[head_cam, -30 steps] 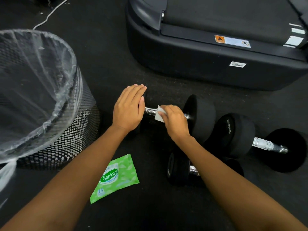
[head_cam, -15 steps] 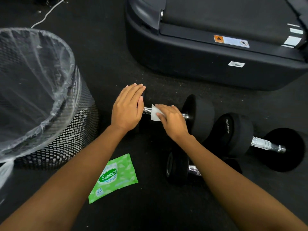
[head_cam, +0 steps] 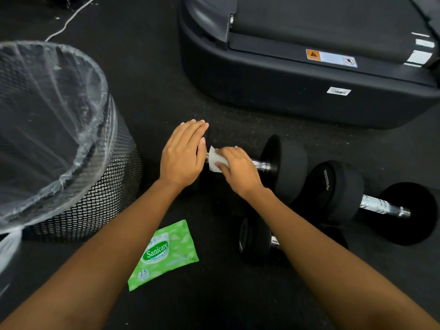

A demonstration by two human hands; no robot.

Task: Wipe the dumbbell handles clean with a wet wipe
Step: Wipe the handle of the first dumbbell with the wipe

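Three black dumbbells lie on the dark floor. The nearest-to-centre dumbbell (head_cam: 285,165) has a chrome handle (head_cam: 260,164). My right hand (head_cam: 238,169) presses a white wet wipe (head_cam: 215,160) around that handle at its left end. My left hand (head_cam: 183,153) lies flat, fingers together, on the dumbbell's left weight, which it hides. A second dumbbell (head_cam: 342,191) lies to the right, its handle bare. A third dumbbell (head_cam: 254,239) is partly hidden under my right forearm.
A mesh waste bin (head_cam: 95,186) lined with a clear bag stands at left. A green Sanicare wipe pack (head_cam: 164,254) lies on the floor between my arms. A black treadmill base (head_cam: 297,96) fills the back right. A white cable (head_cam: 69,20) runs at top left.
My right hand has slid the wipe leftward along the handle, from near its middle to its left end beside my left hand. More bare chrome shows on the right. My left hand stays put.
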